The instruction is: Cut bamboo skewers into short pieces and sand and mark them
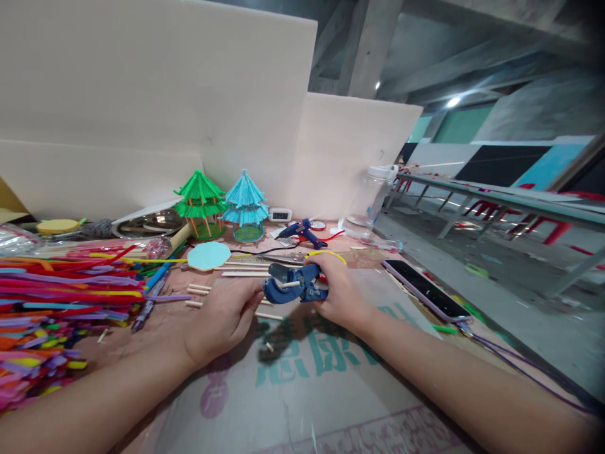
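Observation:
My right hand (341,291) is wrapped round the handles of a blue cutter (290,284) held just above the table. A thin wooden stick (290,284) lies across the cutter's jaw. My left hand (222,318) sits beside the cutter's head with its fingers curled, apparently pinching the stick's end. Several more wooden sticks (239,270) lie on the table behind the cutter, near a pale blue foam disc (208,255).
A heap of coloured pipe cleaners (51,302) fills the left side. Green (201,203) and blue (244,205) model pagodas stand at the back, with a blue glue gun (302,232), a small clock (280,214) and a clear jar (371,202). A phone (428,290) lies right.

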A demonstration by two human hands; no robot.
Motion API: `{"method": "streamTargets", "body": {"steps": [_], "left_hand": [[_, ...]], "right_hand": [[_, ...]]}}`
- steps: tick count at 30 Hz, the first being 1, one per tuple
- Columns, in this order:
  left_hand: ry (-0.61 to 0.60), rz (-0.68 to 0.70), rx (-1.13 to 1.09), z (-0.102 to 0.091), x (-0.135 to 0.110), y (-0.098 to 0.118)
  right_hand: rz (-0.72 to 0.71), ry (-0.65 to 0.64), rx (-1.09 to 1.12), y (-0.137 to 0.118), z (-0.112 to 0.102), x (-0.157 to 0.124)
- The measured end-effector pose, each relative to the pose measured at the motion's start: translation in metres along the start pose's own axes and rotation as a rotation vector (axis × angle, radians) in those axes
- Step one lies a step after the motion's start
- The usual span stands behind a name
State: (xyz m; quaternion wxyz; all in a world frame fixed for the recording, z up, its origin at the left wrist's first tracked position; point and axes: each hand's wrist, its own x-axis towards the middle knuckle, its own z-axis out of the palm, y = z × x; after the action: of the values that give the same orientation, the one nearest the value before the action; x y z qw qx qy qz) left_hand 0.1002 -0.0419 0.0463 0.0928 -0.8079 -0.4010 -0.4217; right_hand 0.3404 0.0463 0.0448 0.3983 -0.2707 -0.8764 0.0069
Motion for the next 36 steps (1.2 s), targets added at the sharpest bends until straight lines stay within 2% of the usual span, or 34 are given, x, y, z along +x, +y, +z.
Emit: {"method": "streamTargets", "body": {"steps": [19,25,28,36], "left_hand": [[0.0,0.009,-0.007,0.005,-0.003,-0.002],[0.006,0.018,-0.002,0.004,-0.002,-0.001],[0.003,0.011,-0.001,0.004,-0.002,-0.001],[-0.023,0.039,-0.024,0.005,-0.006,0.001]], "right_hand": [[0.024,-0.019,-0.066,0.007,-0.001,-0.004],[0.011,0.049,0.019,0.008,0.001,0.003],[0.047,0.063,0.048,0.01,0.003,0.005],[0.094,-0.058,-0.065,0.006,-0.007,0.002]]}}
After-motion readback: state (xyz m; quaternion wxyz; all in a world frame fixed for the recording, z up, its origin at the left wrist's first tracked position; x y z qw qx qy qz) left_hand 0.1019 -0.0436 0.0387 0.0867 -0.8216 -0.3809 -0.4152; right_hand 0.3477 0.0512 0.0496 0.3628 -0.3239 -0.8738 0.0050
